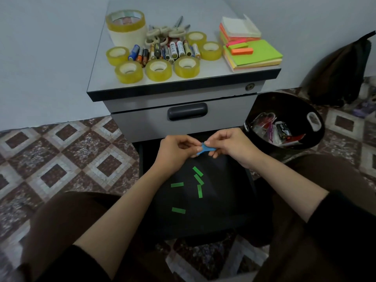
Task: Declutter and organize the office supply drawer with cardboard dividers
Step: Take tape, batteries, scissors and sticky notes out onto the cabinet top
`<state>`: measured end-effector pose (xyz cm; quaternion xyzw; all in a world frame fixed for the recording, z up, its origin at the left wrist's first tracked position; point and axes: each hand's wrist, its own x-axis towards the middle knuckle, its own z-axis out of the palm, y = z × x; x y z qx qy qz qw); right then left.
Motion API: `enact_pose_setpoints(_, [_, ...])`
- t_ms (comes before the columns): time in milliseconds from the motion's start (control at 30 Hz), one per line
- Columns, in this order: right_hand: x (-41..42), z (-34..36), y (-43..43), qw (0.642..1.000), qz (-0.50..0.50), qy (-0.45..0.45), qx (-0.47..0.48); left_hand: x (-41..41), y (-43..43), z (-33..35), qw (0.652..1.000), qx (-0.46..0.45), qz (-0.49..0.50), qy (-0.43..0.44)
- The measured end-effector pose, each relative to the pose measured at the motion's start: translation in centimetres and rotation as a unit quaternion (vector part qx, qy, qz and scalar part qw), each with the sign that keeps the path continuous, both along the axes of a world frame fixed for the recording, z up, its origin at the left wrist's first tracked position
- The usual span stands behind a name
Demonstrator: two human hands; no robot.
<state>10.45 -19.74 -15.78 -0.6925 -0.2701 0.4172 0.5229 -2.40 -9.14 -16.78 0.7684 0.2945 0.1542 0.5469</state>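
Note:
A black drawer (230,204) is pulled out low in front of me, with several green paper strips (198,171) loose on its dark floor. Above the drawer's far end, my left hand (173,151) and my right hand (230,145) together pinch small blue paper strips (204,148) between their fingertips. On top of the grey cabinet (183,82) lie several yellow tape rolls (158,70), a heap of batteries (168,50), scissors (168,32) and stacks of coloured sticky notes (252,53).
A black bin (284,119) holding wrappers and scraps stands to the right of the cabinet. A dark bag (341,74) leans on the wall further right. The cabinet's upper drawer with its dark handle (187,111) is closed. Patterned tile floor surrounds me; my knees flank the drawer.

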Motion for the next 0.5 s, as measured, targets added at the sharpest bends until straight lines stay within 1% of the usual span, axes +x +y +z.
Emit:
enact_pose_setpoints(100, [0.0, 0.0, 0.1, 1.0, -0.012, 0.002, -0.011, 0.4, -0.3, -0.4, 0.999, 0.041, 0.007, 0.0])
enact_pose_setpoints(133, [0.0, 0.1, 0.1, 1.0, -0.018, 0.003, -0.012, 0.4, -0.4, -0.6, 0.997, 0.078, 0.012, -0.002])
enact_pose_setpoints(200, [0.1, 0.1, 0.3, 0.999, -0.032, 0.004, -0.012, 0.5, -0.3, -1.0, 0.982, 0.187, 0.023, -0.018])
enact_pose_setpoints(233, [0.1, 0.1, 0.3, 0.999, -0.038, 0.005, -0.01, 0.5, -0.3, -1.1, 0.97, 0.24, 0.016, -0.028])
enact_pose_setpoints(300, [0.2, 0.2, 0.3, 0.999, -0.047, 0.013, -0.004, 0.4, -0.3, -1.3, 0.951, 0.306, -0.028, -0.025])
enact_pose_setpoints(367, [0.2, 0.2, 0.1, 0.999, -0.047, 0.017, -0.005, 0.2, -0.3, -1.3, 0.936, 0.347, -0.062, -0.008])
enact_pose_setpoints(500, [-0.1, 0.0, 0.0, 1.0, -0.025, 0.016, -0.009, -0.2, -0.1, -1.3, 0.92, 0.388, -0.057, 0.002])
